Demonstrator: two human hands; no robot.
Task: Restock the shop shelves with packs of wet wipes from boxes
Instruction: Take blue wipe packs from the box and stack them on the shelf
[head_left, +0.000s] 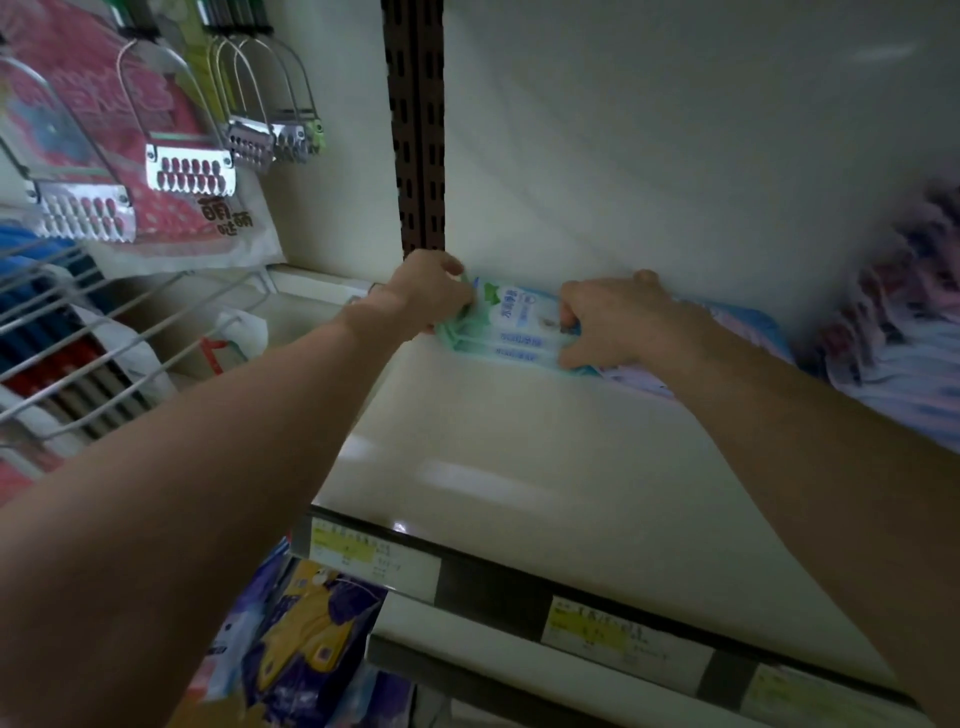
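Green-and-white wet wipes packs (514, 327) lie flat in a small stack at the back of a cream shelf (519, 467), toward 12 o'clock, just beside the rear wall. A brown slotted upright (421, 130) rises at 11 o'clock of the stack. The left hand (436, 296) grips the stack's end at 9 o'clock, its fingers (451, 266) curled round the green edge. The right hand (618, 322) grips the opposite end at 3 o'clock, fingers over the top and thumb pressed against the near side.

At 3 o'clock of the stack, touching it or nearly so, lie pink and blue packs (748, 325), partly hidden by the right wrist. More pink and blue packs (893, 332) farther toward 3 o'clock are too blurred to tell apart.

Along the shelf's front edge, at 6 o'clock, run yellow-and-white price labels (597, 623) in a dark strip. Below it, at 7 o'clock, sit purple and yellow packages (306, 623). At 9 o'clock stands a white wire rack (104, 353), and at 10 o'clock metal slicers (189, 174) hang on hooks before red packaging.
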